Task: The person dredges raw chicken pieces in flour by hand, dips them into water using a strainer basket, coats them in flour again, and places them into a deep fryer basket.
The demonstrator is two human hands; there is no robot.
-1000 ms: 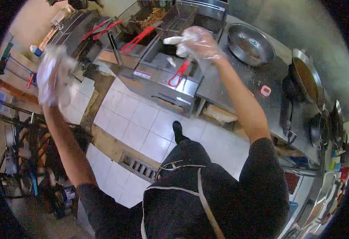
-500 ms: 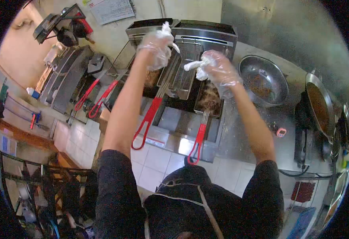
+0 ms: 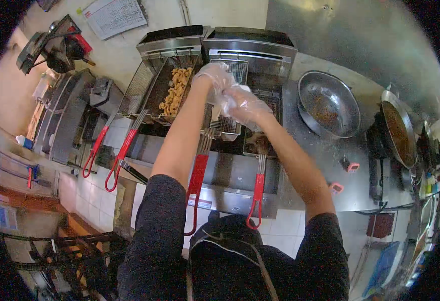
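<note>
My left hand (image 3: 214, 75), in a clear plastic glove, is closed above the middle fry basket (image 3: 237, 66); its fingers are partly hidden and what it holds does not show. My right hand (image 3: 247, 105), gloved too, meets it from the right, closed around white-coated food pieces (image 3: 226, 107). Just left of the hands hangs a fry basket (image 3: 156, 98) with golden fried pieces (image 3: 176, 90). A right-hand fry basket (image 3: 252, 148) sits low in the fryer, partly covered by my right forearm. The baskets have red handles (image 3: 198, 178).
A steel bowl (image 3: 325, 83) with brown residue stands on the steel counter (image 3: 305, 170) at right. Beyond it are a large pan (image 3: 398, 128) and two small red-framed devices, one a timer-like gadget (image 3: 336, 188). Tongs (image 3: 133, 172) lie at the fryer's left front.
My hands were apart, each with white-coated pieces; they have come together over the middle basket. The view has shifted, and the fried pieces in the left basket now show.
</note>
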